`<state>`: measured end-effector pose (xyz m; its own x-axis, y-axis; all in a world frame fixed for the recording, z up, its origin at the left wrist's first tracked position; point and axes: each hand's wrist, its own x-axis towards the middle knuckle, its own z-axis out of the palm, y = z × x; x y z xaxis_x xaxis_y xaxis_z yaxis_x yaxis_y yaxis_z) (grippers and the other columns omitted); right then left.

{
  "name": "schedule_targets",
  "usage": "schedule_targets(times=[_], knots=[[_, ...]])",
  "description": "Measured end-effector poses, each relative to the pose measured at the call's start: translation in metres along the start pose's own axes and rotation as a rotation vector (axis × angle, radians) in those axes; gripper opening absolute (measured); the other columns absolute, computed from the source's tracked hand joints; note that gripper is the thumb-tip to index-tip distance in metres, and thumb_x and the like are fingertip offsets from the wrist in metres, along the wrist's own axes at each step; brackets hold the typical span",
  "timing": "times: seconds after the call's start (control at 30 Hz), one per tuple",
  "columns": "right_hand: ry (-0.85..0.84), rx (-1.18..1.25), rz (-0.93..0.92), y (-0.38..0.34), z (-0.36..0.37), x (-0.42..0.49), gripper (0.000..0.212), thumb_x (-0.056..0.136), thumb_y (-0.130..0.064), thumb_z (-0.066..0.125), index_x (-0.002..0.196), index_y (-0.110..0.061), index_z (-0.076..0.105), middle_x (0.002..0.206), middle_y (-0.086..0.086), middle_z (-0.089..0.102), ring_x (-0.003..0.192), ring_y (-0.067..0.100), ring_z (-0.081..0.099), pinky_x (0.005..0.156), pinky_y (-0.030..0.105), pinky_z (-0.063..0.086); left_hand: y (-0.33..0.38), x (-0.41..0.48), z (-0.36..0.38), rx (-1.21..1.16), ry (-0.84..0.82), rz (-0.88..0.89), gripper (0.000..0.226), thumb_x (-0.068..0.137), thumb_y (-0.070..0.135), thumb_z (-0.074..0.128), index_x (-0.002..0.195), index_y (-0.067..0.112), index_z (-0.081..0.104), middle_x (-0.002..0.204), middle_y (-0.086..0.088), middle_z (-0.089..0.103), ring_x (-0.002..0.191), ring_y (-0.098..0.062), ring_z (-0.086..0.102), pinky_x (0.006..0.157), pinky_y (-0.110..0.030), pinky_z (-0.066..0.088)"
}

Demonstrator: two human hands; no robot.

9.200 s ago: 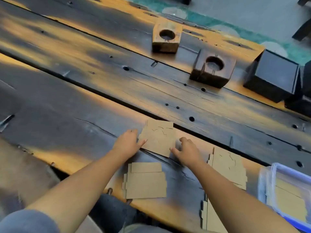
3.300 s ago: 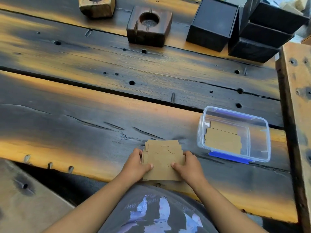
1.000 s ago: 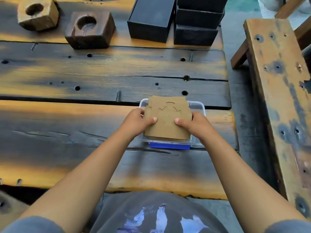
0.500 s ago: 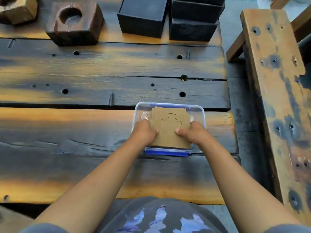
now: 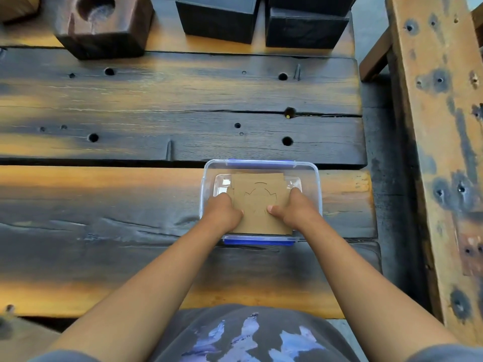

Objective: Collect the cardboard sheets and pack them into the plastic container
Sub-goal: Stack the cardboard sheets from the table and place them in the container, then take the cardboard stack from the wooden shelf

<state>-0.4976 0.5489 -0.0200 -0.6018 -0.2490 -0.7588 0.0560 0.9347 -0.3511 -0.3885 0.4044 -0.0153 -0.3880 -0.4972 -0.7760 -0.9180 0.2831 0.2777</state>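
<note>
Both hands, left (image 5: 222, 211) and right (image 5: 294, 209), pinch the cardboard (image 5: 261, 205) by its sides inside the box (image 5: 317, 189) (seemingly not seated), so its corners may snag.

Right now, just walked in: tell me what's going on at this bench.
A person is packing cardboard sheets into a clear plastic container with blue clips, which sits on the worn wooden table. The left hand and right hand each pinch a side of the stack, thumbs on top, lowering it inside the container walls. The near edge looks slightly raised, so the stack may not be fully seated. Dark boxes and a wooden block with a round hole stand at the far edge, untouched.
</note>
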Motion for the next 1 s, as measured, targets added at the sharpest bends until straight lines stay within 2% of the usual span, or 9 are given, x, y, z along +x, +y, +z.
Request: schedule_targets(times=[0.2, 0.3, 0.4, 0.47, 0.53, 0.67, 0.83, 0.9, 1.0], knots=[[0.014, -0.014, 0.007, -0.001, 0.002, 0.005, 0.053, 0.077, -0.046, 0.077, 0.106, -0.018, 0.041, 0.119, 0.007, 0.061, 0.107, 0.028, 0.060, 0.079, 0.035, 0.046, -0.002, 0.002, 0.005, -0.003, 0.032, 0.001, 0.041, 0.088, 0.031, 0.067, 0.119, 0.008, 0.056, 0.125, -0.015, 0.058, 0.107, -0.032, 0.060, 0.078, -0.030, 0.045], [0.049, -0.009, -0.005, -0.002, 0.003, 0.002, 0.054, 0.076, -0.047, 0.077, 0.104, -0.018, 0.040, 0.117, 0.006, 0.062, 0.099, 0.026, 0.059, 0.077, 0.035, 0.046, 0.000, -0.002, 0.005, -0.011, 0.058, 0.005, 0.040, 0.088, 0.029, 0.067, 0.120, 0.008, 0.055, 0.125, -0.014, 0.058, 0.110, -0.031, 0.060, 0.078, -0.031, 0.045], [0.066, -0.007, -0.023, -0.002, 0.002, -0.007, 0.055, 0.078, -0.046, 0.075, 0.110, -0.017, 0.042, 0.116, 0.006, 0.062, 0.090, 0.022, 0.054, 0.076, 0.034, 0.046, 0.004, -0.012, 0.002, -0.009, 0.076, 0.027, 0.044, 0.090, 0.022, 0.063, 0.128, 0.007, 0.048, 0.126, -0.015, 0.059, 0.112, -0.032, 0.059, 0.079, -0.031, 0.045], [0.054, 0.008, -0.028, -0.002, -0.001, -0.016, 0.054, 0.081, -0.042, 0.073, 0.118, -0.014, 0.045, 0.120, 0.007, 0.062, 0.096, 0.024, 0.057, 0.079, 0.035, 0.048, 0.004, -0.023, -0.001, 0.017, 0.088, 0.065, 0.047, 0.091, 0.018, 0.057, 0.134, 0.003, 0.044, 0.128, -0.018, 0.058, 0.114, -0.034, 0.059, 0.086, -0.035, 0.049], [0.058, 0.024, -0.039, -0.002, -0.005, -0.028, 0.055, 0.083, -0.038, 0.070, 0.125, -0.011, 0.046, 0.123, 0.009, 0.061, 0.102, 0.026, 0.059, 0.080, 0.033, 0.047, 0.003, -0.034, -0.006, 0.085, 0.121, 0.145, 0.046, 0.091, 0.018, 0.053, 0.133, 0.001, 0.045, 0.129, -0.020, 0.056, 0.114, -0.037, 0.058, 0.088, -0.038, 0.050], [0.128, 0.019, -0.104, 0.002, -0.015, -0.058, 0.046, 0.087, -0.037, 0.062, 0.124, -0.011, 0.052, 0.124, 0.009, 0.060, 0.096, 0.024, 0.055, 0.075, 0.031, 0.040, 0.003, -0.050, -0.025, 0.217, 0.203, 0.330, 0.033, 0.090, 0.017, 0.051, 0.120, 0.006, 0.053, 0.124, -0.016, 0.057, 0.098, -0.031, 0.059, 0.068, -0.030, 0.041], [0.199, 0.121, -0.089, 0.006, -0.019, -0.104, 0.051, 0.087, -0.042, 0.063, 0.130, -0.017, 0.053, 0.128, 0.005, 0.059, 0.111, 0.025, 0.059, 0.090, 0.036, 0.047, 0.009, -0.065, -0.043, 0.364, 0.175, 0.579, 0.037, 0.091, 0.020, 0.053, 0.127, 0.010, 0.059, 0.129, -0.009, 0.063, 0.114, -0.026, 0.061, 0.091, -0.035, 0.050], [0.251, 0.143, -0.059, 0.010, -0.016, -0.124, 0.048, 0.085, -0.043, 0.063, 0.125, -0.018, 0.055, 0.122, 0.005, 0.062, 0.107, 0.025, 0.061, 0.094, 0.040, 0.049, 0.014, -0.070, -0.042, 0.446, 0.141, 0.689, 0.037, 0.092, 0.024, 0.054, 0.127, 0.012, 0.059, 0.127, -0.008, 0.065, 0.113, -0.026, 0.062, 0.094, -0.037, 0.052], [0.326, 0.203, 0.006, 0.027, -0.006, -0.156, 0.044, 0.084, -0.043, 0.064, 0.120, -0.017, 0.057, 0.112, 0.006, 0.064, 0.100, 0.027, 0.063, 0.089, 0.039, 0.052, 0.023, -0.081, -0.033, 0.567, 0.100, 0.870, 0.037, 0.093, 0.028, 0.055, 0.126, 0.013, 0.060, 0.124, -0.008, 0.066, 0.111, -0.027, 0.063, 0.093, -0.039, 0.053]])
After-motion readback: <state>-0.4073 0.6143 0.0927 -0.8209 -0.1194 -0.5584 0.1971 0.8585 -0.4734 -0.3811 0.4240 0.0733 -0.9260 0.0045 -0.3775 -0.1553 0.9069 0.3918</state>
